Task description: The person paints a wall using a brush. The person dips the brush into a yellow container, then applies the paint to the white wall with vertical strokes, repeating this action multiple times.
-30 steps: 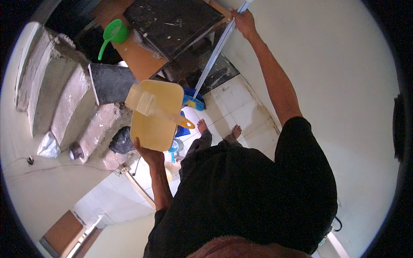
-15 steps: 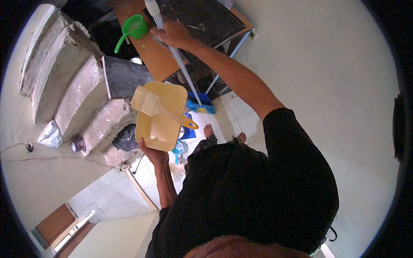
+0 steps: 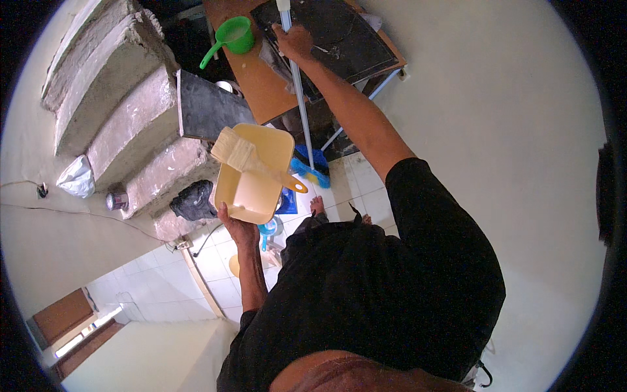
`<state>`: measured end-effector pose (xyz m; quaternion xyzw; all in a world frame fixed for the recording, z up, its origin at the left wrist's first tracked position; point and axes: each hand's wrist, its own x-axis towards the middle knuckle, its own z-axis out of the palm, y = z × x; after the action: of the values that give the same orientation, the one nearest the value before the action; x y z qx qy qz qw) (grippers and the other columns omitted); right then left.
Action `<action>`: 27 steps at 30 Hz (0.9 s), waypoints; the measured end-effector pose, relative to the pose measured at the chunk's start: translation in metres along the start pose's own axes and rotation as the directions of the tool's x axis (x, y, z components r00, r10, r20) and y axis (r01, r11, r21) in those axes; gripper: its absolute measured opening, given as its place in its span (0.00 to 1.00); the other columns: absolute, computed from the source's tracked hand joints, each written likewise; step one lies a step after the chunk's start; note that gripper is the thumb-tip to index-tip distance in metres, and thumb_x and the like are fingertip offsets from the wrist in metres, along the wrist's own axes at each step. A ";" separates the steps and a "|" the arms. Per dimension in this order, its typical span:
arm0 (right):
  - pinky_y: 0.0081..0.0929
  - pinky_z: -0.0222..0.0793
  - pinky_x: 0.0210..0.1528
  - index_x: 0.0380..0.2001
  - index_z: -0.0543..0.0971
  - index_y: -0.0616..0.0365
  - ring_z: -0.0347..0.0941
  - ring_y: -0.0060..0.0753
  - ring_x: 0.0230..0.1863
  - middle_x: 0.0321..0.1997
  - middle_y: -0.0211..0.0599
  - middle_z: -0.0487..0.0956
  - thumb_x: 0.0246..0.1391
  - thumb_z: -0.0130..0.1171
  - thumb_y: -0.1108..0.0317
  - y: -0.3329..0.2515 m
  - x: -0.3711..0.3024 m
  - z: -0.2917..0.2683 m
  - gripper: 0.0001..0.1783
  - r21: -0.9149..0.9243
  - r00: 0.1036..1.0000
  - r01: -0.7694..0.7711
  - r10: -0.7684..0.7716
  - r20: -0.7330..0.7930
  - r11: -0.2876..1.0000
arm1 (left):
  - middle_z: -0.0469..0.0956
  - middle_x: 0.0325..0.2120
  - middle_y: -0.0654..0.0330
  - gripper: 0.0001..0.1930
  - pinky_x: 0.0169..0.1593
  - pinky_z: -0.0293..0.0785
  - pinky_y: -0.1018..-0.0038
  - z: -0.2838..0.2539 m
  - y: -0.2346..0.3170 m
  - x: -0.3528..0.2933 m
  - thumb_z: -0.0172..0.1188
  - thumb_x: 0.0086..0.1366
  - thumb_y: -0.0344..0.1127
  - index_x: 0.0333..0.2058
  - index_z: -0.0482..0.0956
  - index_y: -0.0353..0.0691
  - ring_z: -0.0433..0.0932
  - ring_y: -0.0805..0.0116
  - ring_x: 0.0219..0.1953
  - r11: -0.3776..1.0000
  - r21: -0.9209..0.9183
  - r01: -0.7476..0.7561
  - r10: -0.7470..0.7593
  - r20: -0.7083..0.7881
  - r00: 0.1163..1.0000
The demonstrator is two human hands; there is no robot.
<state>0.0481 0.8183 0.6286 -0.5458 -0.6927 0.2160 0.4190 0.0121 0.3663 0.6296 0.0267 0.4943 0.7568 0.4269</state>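
Note:
My left hand (image 3: 240, 228) is closed on the near rim of a pale yellow plastic tub (image 3: 251, 196), held tilted in front of my body. Across the tub lies a wide paintbrush (image 3: 241, 153); its bristles rest by the upper left rim and its yellow handle sticks out past the right side. Farther out, my right hand (image 3: 295, 43) is wrapped round the pale pole of a broom (image 3: 302, 108). The broom's blue head (image 3: 311, 171) reaches down to the tiled floor.
A green dipper (image 3: 236, 35) stands on a brown board (image 3: 261, 85) beside a black panel (image 3: 333, 49). Rough concrete stairs (image 3: 124, 124) rise at left, with a black bag (image 3: 194, 200), a can (image 3: 117, 201) and a white bag (image 3: 77, 176). A blue dipper (image 3: 266, 230) is on the floor.
The view has shifted, so the board, green dipper and stairs sit farther right. My right hand and the broom pole have also moved right in the picture. Both hands keep their holds.

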 end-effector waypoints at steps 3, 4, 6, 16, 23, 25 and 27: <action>0.43 0.73 0.33 0.18 0.80 0.64 0.78 0.52 0.26 0.20 0.51 0.78 0.49 0.53 0.36 -0.004 -0.007 -0.008 0.35 -0.046 0.999 0.018 -0.016 0.037 0.999 | 0.65 0.53 0.54 0.35 0.57 0.64 0.58 -0.001 0.002 0.001 0.48 0.59 0.60 0.58 0.59 0.42 0.66 0.55 0.55 1.000 -0.006 -0.002 0.002 -0.020 1.000; 0.43 0.73 0.33 0.18 0.80 0.64 0.78 0.52 0.26 0.20 0.51 0.78 0.49 0.53 0.36 -0.006 -0.009 -0.012 0.35 -0.058 0.999 0.015 -0.013 0.030 0.998 | 0.65 0.53 0.54 0.35 0.57 0.64 0.58 -0.001 0.002 0.001 0.48 0.59 0.60 0.58 0.59 0.42 0.67 0.56 0.55 1.000 -0.021 0.000 -0.001 -0.017 1.000; 0.43 0.73 0.33 0.19 0.80 0.65 0.78 0.52 0.27 0.20 0.50 0.79 0.46 0.57 0.37 -0.012 -0.012 -0.017 0.34 0.049 0.978 -0.145 0.136 0.159 0.988 | 0.65 0.54 0.54 0.35 0.57 0.64 0.59 0.000 0.002 0.001 0.48 0.58 0.59 0.58 0.59 0.42 0.67 0.56 0.55 0.999 -0.049 0.020 -0.019 0.013 1.000; 0.46 0.71 0.44 0.44 0.71 0.66 0.75 0.56 0.42 0.39 0.54 0.77 0.30 0.70 0.42 -0.010 -0.033 -0.018 0.44 0.141 0.992 -0.086 0.071 0.108 0.986 | 0.63 0.56 0.54 0.34 0.59 0.62 0.56 -0.006 0.001 0.012 0.49 0.58 0.57 0.59 0.59 0.44 0.65 0.54 0.57 1.000 0.007 -0.019 0.019 0.010 1.000; 0.40 0.62 0.56 0.59 0.56 0.66 0.72 0.45 0.51 0.50 0.54 0.72 0.40 0.67 0.43 -0.029 -0.030 -0.071 0.53 0.223 0.789 -0.309 0.119 0.602 0.925 | 0.64 0.55 0.55 0.34 0.57 0.63 0.56 -0.009 0.002 0.012 0.48 0.58 0.58 0.58 0.59 0.44 0.65 0.55 0.56 1.000 0.001 -0.018 0.018 0.007 1.000; 0.42 0.63 0.55 0.57 0.58 0.69 0.70 0.46 0.52 0.52 0.53 0.70 0.38 0.67 0.40 -0.022 -0.039 -0.086 0.53 0.336 0.868 -0.283 0.092 0.487 0.898 | 0.64 0.55 0.54 0.34 0.57 0.63 0.56 -0.007 0.002 0.017 0.48 0.58 0.58 0.58 0.59 0.44 0.65 0.55 0.56 1.000 0.016 -0.007 0.007 0.010 1.000; 0.42 0.63 0.53 0.51 0.67 0.71 0.68 0.49 0.54 0.54 0.51 0.69 0.43 0.65 0.45 -0.006 -0.043 -0.092 0.43 0.259 0.994 -0.057 0.029 0.109 0.964 | 0.64 0.54 0.54 0.34 0.57 0.64 0.56 -0.005 0.003 0.020 0.48 0.58 0.58 0.58 0.59 0.44 0.65 0.55 0.56 0.999 0.032 0.006 -0.007 0.022 1.000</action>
<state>0.1217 0.7610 0.6695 -0.4887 -0.6671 0.3426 0.4459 -0.0044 0.3754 0.6215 0.0400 0.5017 0.7471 0.4343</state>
